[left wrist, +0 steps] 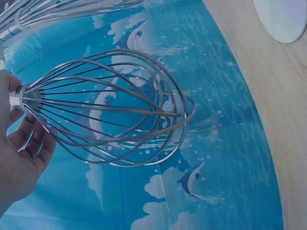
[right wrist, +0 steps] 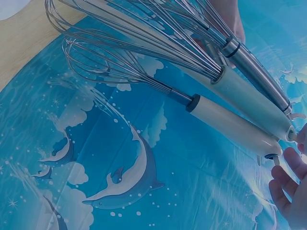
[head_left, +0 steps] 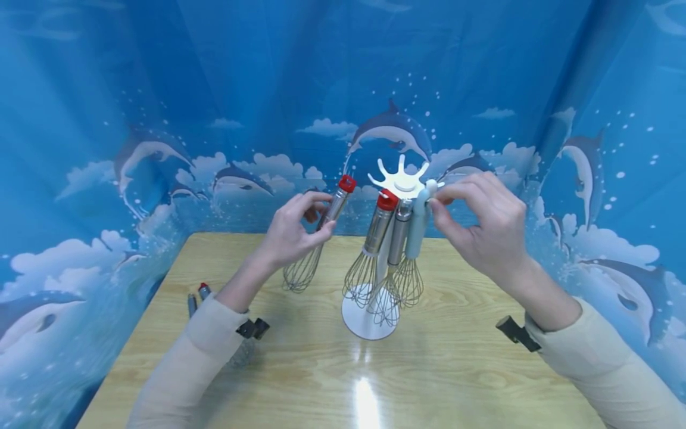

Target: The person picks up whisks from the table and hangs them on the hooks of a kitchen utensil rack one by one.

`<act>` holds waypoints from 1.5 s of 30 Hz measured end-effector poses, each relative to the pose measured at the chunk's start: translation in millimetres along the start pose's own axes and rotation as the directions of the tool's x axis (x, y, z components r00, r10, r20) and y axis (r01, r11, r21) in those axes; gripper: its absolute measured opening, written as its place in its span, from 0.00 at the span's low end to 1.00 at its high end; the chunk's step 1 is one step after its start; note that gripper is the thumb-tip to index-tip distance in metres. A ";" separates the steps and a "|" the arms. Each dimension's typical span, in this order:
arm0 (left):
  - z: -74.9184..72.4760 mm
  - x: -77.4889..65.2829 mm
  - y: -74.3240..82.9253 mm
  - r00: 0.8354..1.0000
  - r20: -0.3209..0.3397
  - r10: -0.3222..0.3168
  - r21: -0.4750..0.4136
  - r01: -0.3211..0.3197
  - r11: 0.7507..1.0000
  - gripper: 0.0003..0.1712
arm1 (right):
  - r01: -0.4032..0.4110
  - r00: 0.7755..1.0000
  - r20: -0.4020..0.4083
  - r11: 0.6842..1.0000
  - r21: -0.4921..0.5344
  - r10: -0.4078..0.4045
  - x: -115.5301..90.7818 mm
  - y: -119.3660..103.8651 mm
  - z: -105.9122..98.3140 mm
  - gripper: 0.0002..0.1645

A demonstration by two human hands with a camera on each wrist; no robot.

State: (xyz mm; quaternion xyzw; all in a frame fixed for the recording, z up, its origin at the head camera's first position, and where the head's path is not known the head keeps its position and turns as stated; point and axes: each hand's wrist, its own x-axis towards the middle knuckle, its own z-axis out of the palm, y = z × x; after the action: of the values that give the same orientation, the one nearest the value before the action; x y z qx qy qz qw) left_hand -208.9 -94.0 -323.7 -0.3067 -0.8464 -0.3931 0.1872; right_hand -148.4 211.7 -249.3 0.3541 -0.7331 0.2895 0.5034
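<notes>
My left hand (head_left: 292,229) holds a balloon whisk (head_left: 336,205) by its steel handle, red end up and wires down, left of a white whisk stand (head_left: 403,182). In the left wrist view, fingers circle the handle just behind the wires. From the stand's prongs hang a red-topped steel whisk (head_left: 378,226), a plain steel-handled whisk (head_left: 399,232), a light blue-handled whisk (right wrist: 249,100) and a cream-handled whisk (right wrist: 230,120). My right hand (head_left: 485,223) pinches a prong tip of the stand with thumb and forefinger, close by the tops of the pale handles.
The stand's round white base (head_left: 356,325) rests on the wooden table (head_left: 455,369). More whisks lie at the table's left, a red-tipped handle (head_left: 203,291) and a grey handle (head_left: 192,305) showing beside my left sleeve. A blue dolphin-print curtain (head_left: 268,89) surrounds the table.
</notes>
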 end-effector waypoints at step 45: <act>-15.1 11.1 39.1 0.977 -0.036 0.210 -0.164 -0.213 0.963 0.23 | -0.005 1.000 0.011 1.000 -0.002 0.005 0.9 -1.0 -0.7 0.08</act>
State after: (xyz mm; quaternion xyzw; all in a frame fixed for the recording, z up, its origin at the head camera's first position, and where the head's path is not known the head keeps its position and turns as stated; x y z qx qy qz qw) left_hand -189.9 -81.9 -286.6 -0.4066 -0.7710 -0.4431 0.2093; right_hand -147.4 211.5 -248.1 0.3533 -0.7370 0.2884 0.4989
